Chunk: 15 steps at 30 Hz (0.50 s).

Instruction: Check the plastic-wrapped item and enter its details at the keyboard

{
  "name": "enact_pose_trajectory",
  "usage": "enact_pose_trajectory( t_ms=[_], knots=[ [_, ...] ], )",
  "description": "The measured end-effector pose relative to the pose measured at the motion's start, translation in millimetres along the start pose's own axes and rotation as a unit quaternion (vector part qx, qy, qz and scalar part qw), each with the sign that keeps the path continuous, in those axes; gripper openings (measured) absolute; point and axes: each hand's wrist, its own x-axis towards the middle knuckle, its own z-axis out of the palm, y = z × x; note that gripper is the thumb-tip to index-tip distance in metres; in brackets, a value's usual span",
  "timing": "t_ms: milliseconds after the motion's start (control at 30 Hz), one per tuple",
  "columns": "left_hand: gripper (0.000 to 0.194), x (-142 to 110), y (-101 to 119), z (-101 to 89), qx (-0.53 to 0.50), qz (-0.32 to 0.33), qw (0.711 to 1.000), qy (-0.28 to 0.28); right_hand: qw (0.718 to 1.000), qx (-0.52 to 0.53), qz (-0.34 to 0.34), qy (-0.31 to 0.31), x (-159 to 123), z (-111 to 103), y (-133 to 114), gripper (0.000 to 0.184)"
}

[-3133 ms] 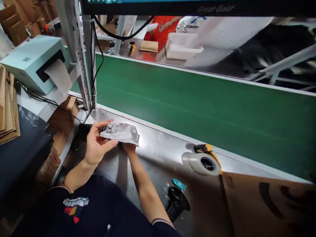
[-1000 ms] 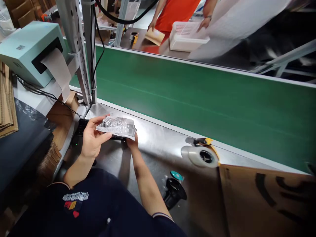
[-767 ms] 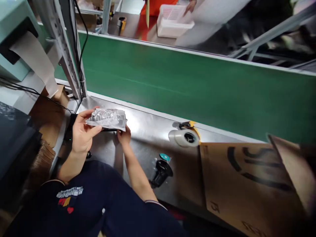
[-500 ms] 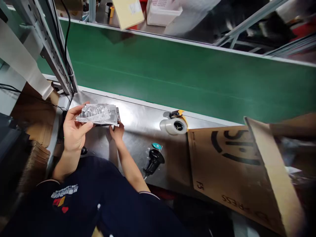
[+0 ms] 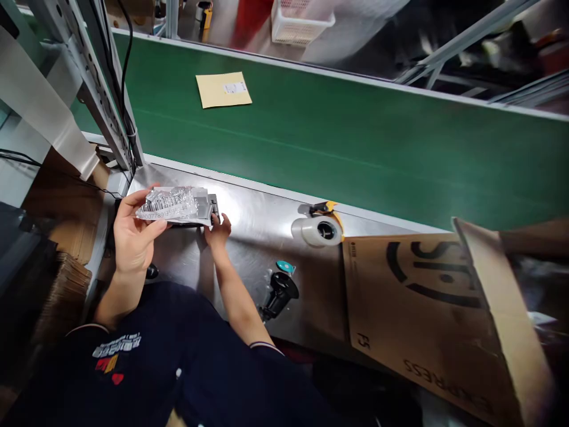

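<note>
My left hand (image 5: 136, 240) is closed on the left end of a clear plastic-wrapped packet (image 5: 173, 203) with a printed barcode label, thumb on top. A grey and black piece shows at the packet's right end; what it is I cannot make out. My right hand (image 5: 217, 231) is at that end, thumb close against it and fingers apart. On the metal table to the right lie a black funnel-shaped object (image 5: 281, 290) and a small teal disc (image 5: 285, 267) in clear film. Farther back is a tape dispenser (image 5: 317, 230) with a clear roll.
A large cardboard box (image 5: 409, 296) with an upright flap stands at the right. Behind the table runs a green conveyor belt (image 5: 333, 136), carrying a yellow envelope (image 5: 217, 95). A metal post (image 5: 106, 101) with cables rises at the left, near stacked cardboard (image 5: 66, 296).
The yellow envelope has come from above the belt's far edge down onto the belt. My right hand has shifted slightly right, and more of the grey and black piece shows.
</note>
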Motion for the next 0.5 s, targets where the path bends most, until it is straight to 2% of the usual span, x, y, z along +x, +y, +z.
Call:
enact_pose_trajectory(
  t_ms=[133, 367, 433, 500],
  knots=[
    [0.051, 0.9, 0.8, 2.4, -0.03, -0.007, 0.999, -0.011, 1.0, -0.008, 0.009, -0.002, 8.7, -7.1, -1.6, 0.039],
    [0.054, 2.3, -2.4, 1.9, -0.012, -0.007, 1.0, -0.002, 0.999, 0.029, -0.027, -0.001, 26.0, -19.1, -32.5, 0.027],
    [0.057, 2.1, -3.0, 0.7, 0.002, -0.016, 1.0, 0.01, 0.997, 0.077, 0.004, 0.025, 27.5, -29.8, -47.4, 0.027],
    [0.058, 2.0, -3.3, 0.0, 0.004, -0.027, 0.999, 0.021, 0.975, 0.199, 0.056, 0.083, 19.9, -52.8, -69.8, 0.03]
  ],
)
